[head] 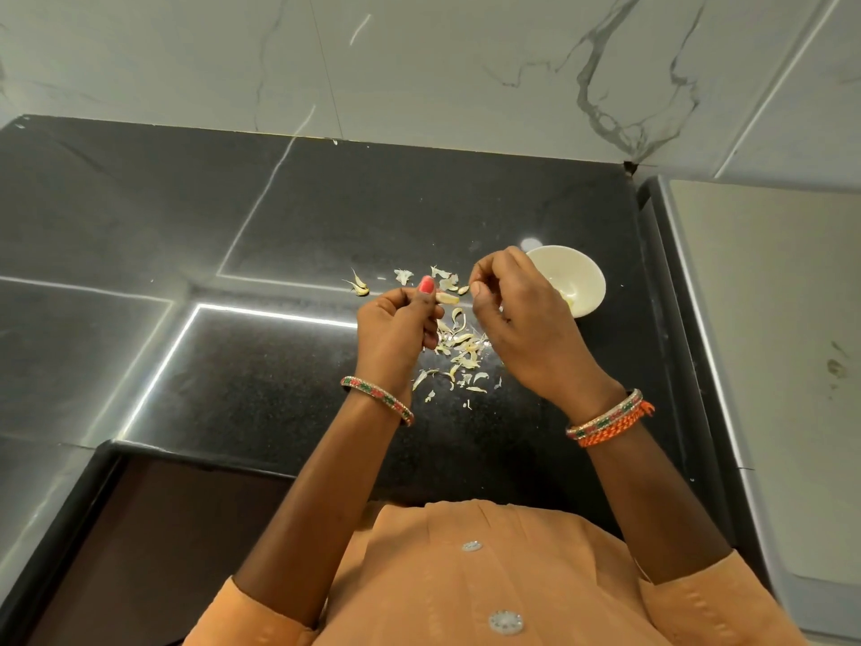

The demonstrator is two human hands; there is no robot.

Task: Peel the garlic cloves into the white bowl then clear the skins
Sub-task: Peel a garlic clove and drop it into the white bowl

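My left hand [396, 328] pinches a pale garlic clove [446, 298] between thumb and fingers, above the black counter. My right hand [517, 310] hovers just right of it with fingers curled; whether its fingertips hold a bit of skin I cannot tell. The white bowl [582, 277] stands right behind my right hand, with peeled garlic [569, 296] partly visible inside. Several loose garlic skins [459, 352] lie scattered on the counter under and between my hands. An unpeeled clove [359, 287] lies to the left of the skins.
The black granite counter [233, 226] stretches left and back to a marble wall [419, 62]. A pale surface [768, 342] borders the counter on the right. The counter's front edge [186, 454] is near my body.
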